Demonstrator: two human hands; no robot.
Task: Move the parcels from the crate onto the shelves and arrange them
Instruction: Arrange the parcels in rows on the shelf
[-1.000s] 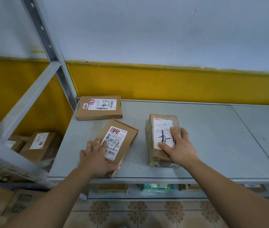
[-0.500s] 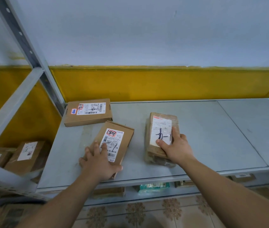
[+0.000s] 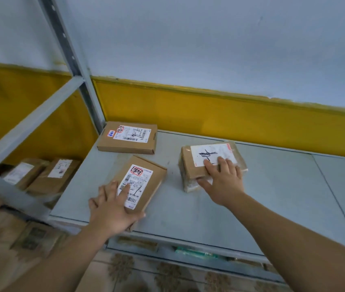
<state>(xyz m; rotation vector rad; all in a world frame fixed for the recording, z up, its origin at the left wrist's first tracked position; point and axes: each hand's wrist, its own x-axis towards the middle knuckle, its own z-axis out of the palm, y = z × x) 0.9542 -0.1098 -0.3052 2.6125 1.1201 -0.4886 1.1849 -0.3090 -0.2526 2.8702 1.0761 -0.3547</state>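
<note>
Three cardboard parcels lie on the grey metal shelf [image 3: 272, 197]. A flat brown box with a white barcode label [image 3: 146, 175] sits near the front edge. My left hand [image 3: 112, 207] lies on its near end, fingers on top and thumb hooked round its near right edge. A plastic-wrapped parcel with a hand-marked white label [image 3: 213, 152] lies to the right. My right hand [image 3: 224, 180] holds its near right corner, fingers on the label and thumb against the side. A third labelled box [image 3: 127, 138] rests untouched at the back left corner.
A grey perforated upright post [image 3: 72, 60] and a slanting brace stand at the shelf's left end. More parcels [image 3: 55, 173] sit on a lower shelf to the left, and blurred boxes [image 3: 30, 239] at lower left. Below the front edge another shelf holds packets [image 3: 197, 252].
The wrapped parcel under my right hand has turned, its far end swinging right, and sits a little farther back. My left hand stays on the flat box. The view has tilted.
</note>
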